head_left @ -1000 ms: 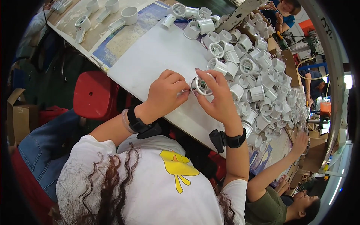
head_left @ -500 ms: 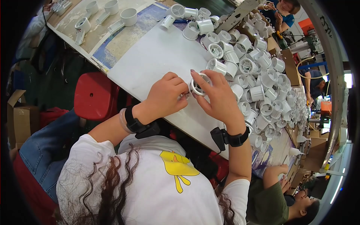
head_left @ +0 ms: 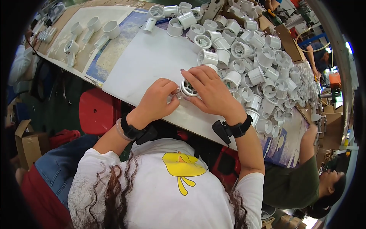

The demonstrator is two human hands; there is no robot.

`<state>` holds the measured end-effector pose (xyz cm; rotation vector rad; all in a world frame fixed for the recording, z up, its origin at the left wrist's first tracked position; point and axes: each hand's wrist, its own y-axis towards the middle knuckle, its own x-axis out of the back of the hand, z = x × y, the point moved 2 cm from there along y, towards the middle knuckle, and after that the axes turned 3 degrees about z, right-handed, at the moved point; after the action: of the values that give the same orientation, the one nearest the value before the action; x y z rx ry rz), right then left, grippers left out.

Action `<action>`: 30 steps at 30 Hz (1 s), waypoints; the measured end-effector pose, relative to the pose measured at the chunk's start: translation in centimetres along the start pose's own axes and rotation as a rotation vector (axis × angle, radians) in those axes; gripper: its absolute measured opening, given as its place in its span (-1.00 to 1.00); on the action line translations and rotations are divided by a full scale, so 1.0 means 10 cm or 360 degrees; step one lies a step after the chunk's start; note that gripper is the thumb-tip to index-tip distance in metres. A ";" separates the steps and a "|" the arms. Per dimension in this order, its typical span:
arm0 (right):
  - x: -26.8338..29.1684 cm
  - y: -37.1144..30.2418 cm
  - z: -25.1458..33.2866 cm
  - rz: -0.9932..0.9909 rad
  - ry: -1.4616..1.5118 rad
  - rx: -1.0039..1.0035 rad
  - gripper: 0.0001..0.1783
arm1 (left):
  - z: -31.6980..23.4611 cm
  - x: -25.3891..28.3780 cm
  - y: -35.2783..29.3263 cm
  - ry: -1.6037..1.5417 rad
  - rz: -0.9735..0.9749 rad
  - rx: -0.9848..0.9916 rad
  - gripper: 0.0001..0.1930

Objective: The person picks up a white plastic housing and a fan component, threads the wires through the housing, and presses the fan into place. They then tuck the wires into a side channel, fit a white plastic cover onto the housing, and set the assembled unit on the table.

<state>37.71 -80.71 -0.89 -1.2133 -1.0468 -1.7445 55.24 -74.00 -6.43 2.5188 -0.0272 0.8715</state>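
Note:
A white plastic round housing (head_left: 187,90) with an open ring end sits in my right hand (head_left: 214,91), over the near edge of the table. The fingers and thumb of that hand curl round its rim and hide much of it. Against its left side, my left hand (head_left: 157,100) is closed in a pinch. Something small and thin shows at those fingertips, too small to name. Just beyond my right hand lies a large heap of similar white cylindrical housings (head_left: 241,50), several with parts visible inside.
A white sheet (head_left: 146,63) covers the table ahead. Farther left stand several white hairdryer-like shells with handles (head_left: 111,29). A grated white shell (head_left: 156,12) lies at the sheet's far edge. There is a red stool (head_left: 97,110) at left, and a co-worker in a green sleeve (head_left: 293,187) at right.
The view has shifted, and both hands appear slightly left and lower with the housing between them. At right, the co-worker's arm now reaches farther out along the table.

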 end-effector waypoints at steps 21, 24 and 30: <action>-0.02 0.01 0.01 -0.0032 0.0297 -0.0098 -0.36 | -0.01 -0.11 -0.01 0.0052 0.0100 0.0068 -0.84; -0.03 0.01 0.04 -0.0018 0.0337 -0.0116 -0.37 | -0.03 -0.10 -0.01 0.0045 0.0116 0.0080 -0.85; -0.09 0.00 0.10 -0.0095 0.0226 -0.0147 -0.34 | -0.03 -0.15 0.00 0.0013 0.0074 0.0139 -0.88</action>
<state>38.28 -79.67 -1.49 -1.1061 -0.9363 -1.9139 53.93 -74.07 -7.10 2.6052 -0.0464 0.9203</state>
